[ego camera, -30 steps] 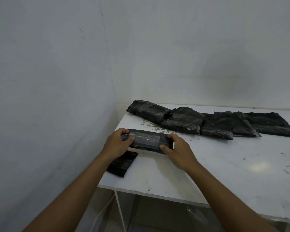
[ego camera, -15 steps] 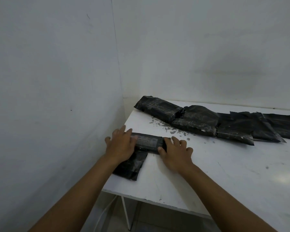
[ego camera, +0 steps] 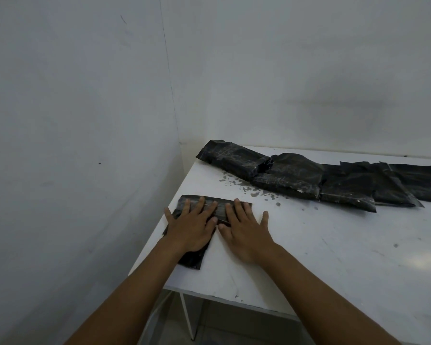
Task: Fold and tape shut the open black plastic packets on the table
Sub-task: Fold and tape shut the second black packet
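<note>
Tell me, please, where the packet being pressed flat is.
Head view: the black packet lies at the table's near-left corner under the left hand and right hand, apart from the packet row by the far wall.

Remote view, one moment: I count two bare hands, the left hand [ego camera: 192,227] and the right hand [ego camera: 246,232]. There is one white table [ego camera: 333,257], with one table leg [ego camera: 186,314] showing. Two walls meet, the side wall [ego camera: 72,120] and the back wall [ego camera: 309,70].

I count two black plastic packets at the near corner, a folded packet [ego camera: 220,207] and a flat packet [ego camera: 193,258]. The far row looks like five more: first packet [ego camera: 231,158], second packet [ego camera: 294,173], third packet [ego camera: 346,192], fourth packet [ego camera: 396,185] and fifth packet [ego camera: 428,178]. The last two overlap, so that count is unsure.

The grey flecks [ego camera: 256,194] are too many to count.
</note>
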